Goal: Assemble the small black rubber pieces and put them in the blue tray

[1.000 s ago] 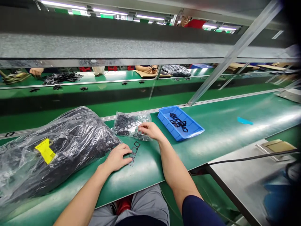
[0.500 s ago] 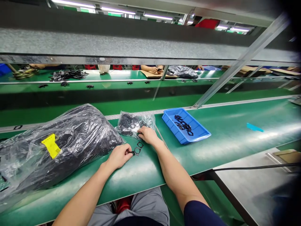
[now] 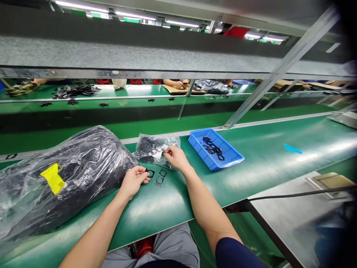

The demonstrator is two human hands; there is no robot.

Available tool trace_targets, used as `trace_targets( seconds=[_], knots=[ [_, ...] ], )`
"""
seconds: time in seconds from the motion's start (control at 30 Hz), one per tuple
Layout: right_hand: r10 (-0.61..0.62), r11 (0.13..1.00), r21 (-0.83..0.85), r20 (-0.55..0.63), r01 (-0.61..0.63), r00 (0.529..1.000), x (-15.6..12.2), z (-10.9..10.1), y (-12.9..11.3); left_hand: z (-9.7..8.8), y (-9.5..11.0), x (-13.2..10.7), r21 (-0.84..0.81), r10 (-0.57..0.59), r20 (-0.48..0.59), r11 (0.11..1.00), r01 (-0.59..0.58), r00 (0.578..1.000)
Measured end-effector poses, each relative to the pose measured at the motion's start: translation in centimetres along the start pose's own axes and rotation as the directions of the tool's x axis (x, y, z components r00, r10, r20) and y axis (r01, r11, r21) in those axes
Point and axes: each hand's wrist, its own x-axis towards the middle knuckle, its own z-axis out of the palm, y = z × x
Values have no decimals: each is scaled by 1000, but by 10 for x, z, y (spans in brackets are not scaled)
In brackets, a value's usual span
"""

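Note:
My left hand (image 3: 134, 181) pinches a black ring-shaped part (image 3: 151, 173) just above the green work surface. Beside it lie two thin black ring-shaped pieces (image 3: 159, 181), one behind the other. My right hand (image 3: 176, 157) is closed at the small clear bag (image 3: 147, 147), which holds several black ring parts. Something small and dark shows at its fingertips, too small to name. A large clear bag (image 3: 92, 163) full of black parts, with a yellow label (image 3: 52, 178), lies left of my left hand.
A blue tray (image 3: 235, 154) with several black ring parts stands to the right. Further right are a strip of blue tape (image 3: 292, 149) and a slanted metal post (image 3: 259, 85). A co-worker's hands (image 3: 182, 84) show across the line. A metal side table (image 3: 281, 216) sits at lower right.
My left hand has drawn left, away from the two flat pieces, with the ring-shaped part in its fingers. My right hand's fingertips have lifted slightly over the small bag. The view has shifted a little.

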Motion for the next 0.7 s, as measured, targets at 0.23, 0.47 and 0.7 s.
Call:
trace_targets(
  seconds=[0.23,0.47,0.7],
  knots=[
    [168,820,564,-76,-97,983,-2,10,-9,0,1,-2,-60,8,-41,998,-10,999],
    [159,402,877,217,-264,963,-8,20,-27,0,6,-3,-172,-5,-98,985,-12,995],
    [125,228,892,372,-391,920,-22,25,-48,4,6,-3,-252,5,-192,966,-54,981]
  ],
)
